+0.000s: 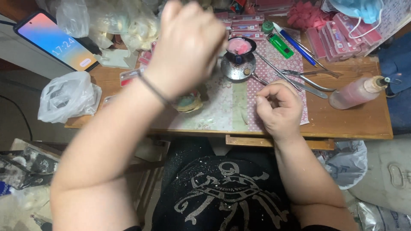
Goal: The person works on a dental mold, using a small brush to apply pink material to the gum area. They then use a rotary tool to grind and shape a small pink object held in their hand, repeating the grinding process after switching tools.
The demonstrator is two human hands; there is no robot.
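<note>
While the blurred left hand [186,45] hovers clenched just left of the small metal cup [239,60], the right hand [279,107], fingers curled, rests nearer its front.

Phone screen, pink packs, plastic bags on the desk.
Lit orange-blue phone screen [55,42] far left; flat pink packs [342,36] far right; white plastic bag [68,96] near left; clear bags [124,19] far.
</note>
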